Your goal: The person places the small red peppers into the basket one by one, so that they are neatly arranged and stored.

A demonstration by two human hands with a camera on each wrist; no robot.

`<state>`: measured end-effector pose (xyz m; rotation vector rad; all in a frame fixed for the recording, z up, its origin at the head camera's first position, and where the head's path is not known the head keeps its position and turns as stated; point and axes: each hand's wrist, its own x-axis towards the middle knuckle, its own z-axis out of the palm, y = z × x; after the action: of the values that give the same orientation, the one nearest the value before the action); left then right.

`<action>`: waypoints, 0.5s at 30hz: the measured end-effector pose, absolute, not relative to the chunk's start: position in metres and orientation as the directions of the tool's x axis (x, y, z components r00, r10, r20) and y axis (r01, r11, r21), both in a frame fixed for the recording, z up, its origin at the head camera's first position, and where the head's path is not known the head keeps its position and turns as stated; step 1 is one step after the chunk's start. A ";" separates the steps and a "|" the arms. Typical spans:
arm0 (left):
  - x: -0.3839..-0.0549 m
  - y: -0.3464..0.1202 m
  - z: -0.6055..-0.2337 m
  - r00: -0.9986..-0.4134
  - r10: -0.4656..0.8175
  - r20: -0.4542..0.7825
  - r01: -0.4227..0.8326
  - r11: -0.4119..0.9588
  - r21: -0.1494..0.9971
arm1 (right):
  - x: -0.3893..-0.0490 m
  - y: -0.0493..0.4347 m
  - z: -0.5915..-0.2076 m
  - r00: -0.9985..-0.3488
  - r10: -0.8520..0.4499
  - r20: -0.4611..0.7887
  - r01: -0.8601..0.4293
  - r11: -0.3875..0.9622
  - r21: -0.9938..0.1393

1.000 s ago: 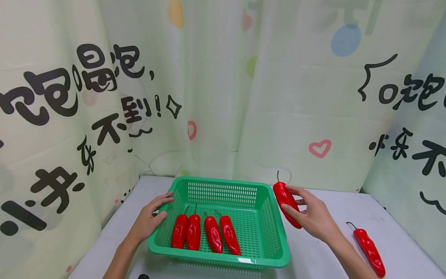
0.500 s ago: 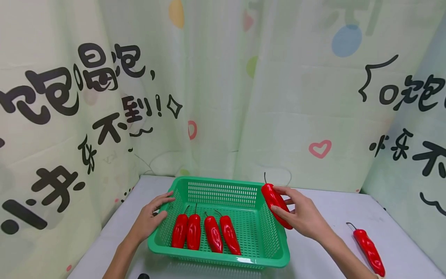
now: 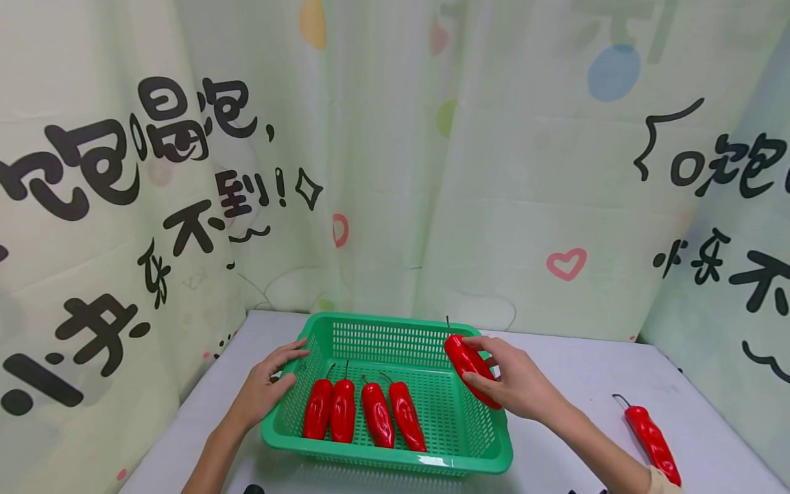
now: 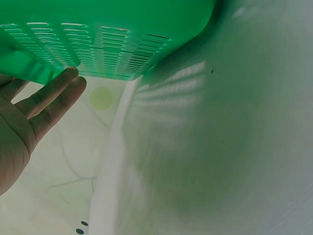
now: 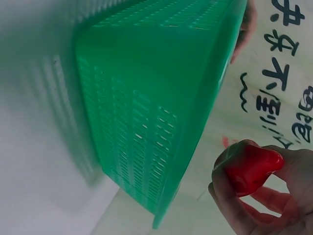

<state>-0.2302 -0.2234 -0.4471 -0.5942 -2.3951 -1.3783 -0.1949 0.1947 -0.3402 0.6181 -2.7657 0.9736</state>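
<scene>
Head view: green basket (image 3: 389,322) sat on the table (image 3: 586,370), unmoved since the earlier frames. Right hand (image 3: 515,384) had carried the held red pepper (image 3: 470,368) leftward from outside the rim to above the basket's right side, fingers wrapped round it. Left hand (image 3: 262,390) stayed flat, fingers straight against the basket's left wall. Four peppers (image 3: 364,412) lay side by side inside. One loose pepper (image 3: 651,439) remained on the table, far right.

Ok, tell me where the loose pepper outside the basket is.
In the head view, the loose pepper lies on the table at the person's far right, well apart from the green basket, beyond the right hand.
</scene>
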 end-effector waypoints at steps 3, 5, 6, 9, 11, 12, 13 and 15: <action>-0.230 -0.223 -0.447 -0.860 0.199 0.470 0.507 0.440 0.741 | -0.197 0.191 -0.341 -0.897 -0.363 0.254 -0.443 0.709 -0.549; -0.230 -0.223 -0.447 -0.858 0.199 0.474 0.511 0.436 0.741 | -0.198 0.189 -0.341 -0.888 -0.390 0.244 -0.458 0.707 -0.539; -0.229 -0.223 -0.446 -0.856 0.200 0.477 0.513 0.435 0.740 | -0.198 0.188 -0.341 -0.885 -0.401 0.238 -0.464 0.705 -0.537; -0.230 -0.223 -0.447 -0.858 0.197 0.474 0.510 0.436 0.742 | -0.201 0.186 -0.341 -0.875 -0.436 0.212 -0.477 0.699 -0.532; -0.230 -0.223 -0.447 -0.860 0.197 0.470 0.506 0.440 0.742 | -0.202 0.184 -0.340 -0.868 -0.458 0.193 -0.486 0.700 -0.524; -0.230 -0.223 -0.447 -0.862 0.197 0.468 0.504 0.442 0.743 | -0.202 0.183 -0.340 -0.866 -0.466 0.183 -0.488 0.700 -0.521; -0.231 -0.223 -0.447 -0.864 0.195 0.465 0.500 0.443 0.744 | -0.202 0.181 -0.340 -0.863 -0.474 0.176 -0.491 0.702 -0.517; -0.231 -0.224 -0.447 -0.866 0.195 0.461 0.497 0.446 0.744 | -0.203 0.178 -0.339 -0.855 -0.492 0.164 -0.501 0.703 -0.505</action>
<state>-0.2308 -0.2236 -0.4472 -0.5927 -2.3937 -1.3856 -0.2026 0.1783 -0.3389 0.8404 -2.8839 0.8618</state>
